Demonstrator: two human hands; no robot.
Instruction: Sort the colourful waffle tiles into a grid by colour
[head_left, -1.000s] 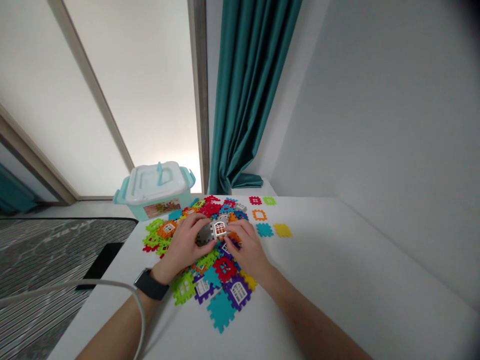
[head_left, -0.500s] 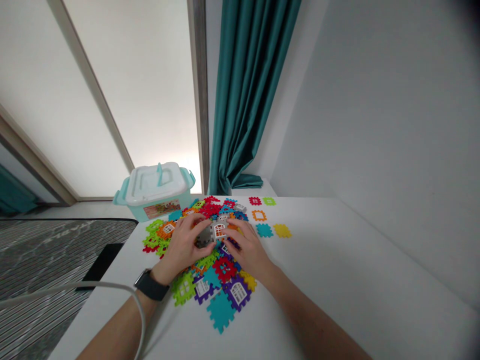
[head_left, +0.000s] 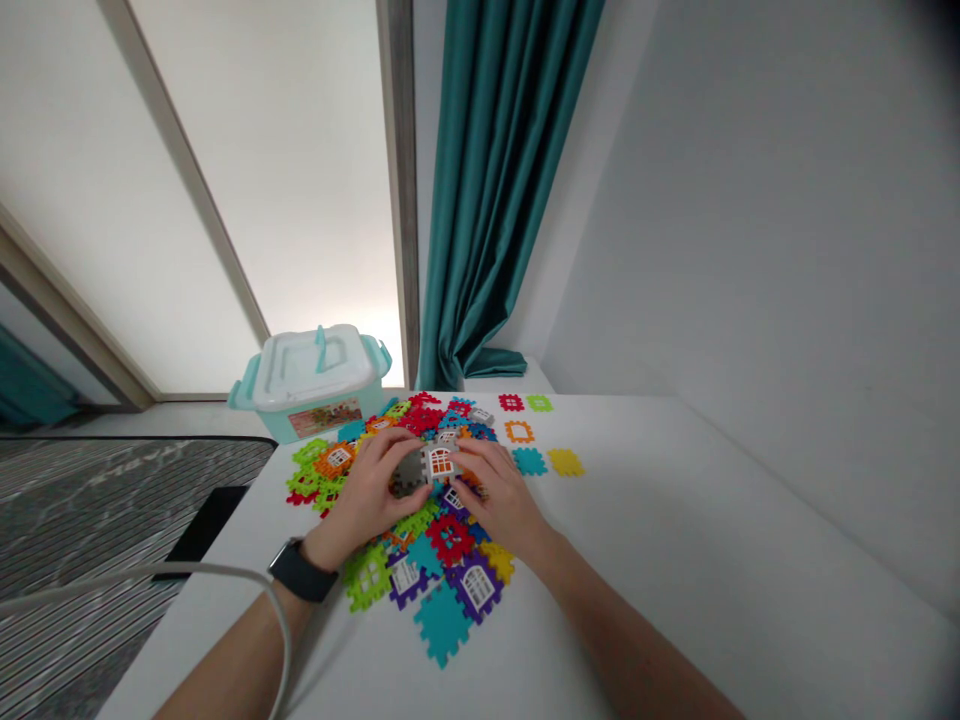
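Observation:
Over a heap of coloured interlocking plastic tiles, both my hands hold grey tiles of the same toothed kind. My left hand (head_left: 370,488) grips a plain dark grey tile (head_left: 409,473) between thumb and fingers. Against its right side stands a lighter grey window tile (head_left: 441,462) with a white arched frame. My right hand (head_left: 504,492) pinches that window tile at its right edge. Whether the two tiles are locked together or only touch, I cannot tell. Just below lie a red tile (head_left: 450,540), a purple window tile (head_left: 475,587) and a turquoise tile (head_left: 442,622).
A lidded turquoise storage box (head_left: 319,385) stands at the table's back left. Right of the heap lie several separate tiles, among them a yellow tile (head_left: 565,462) and an orange frame tile (head_left: 519,432). A pale cable (head_left: 202,568) crosses my left forearm.
My right hand's fingers have shifted slightly and drawn closer together at the window tile's edge. My left hand stays in place with the dark grey tile.

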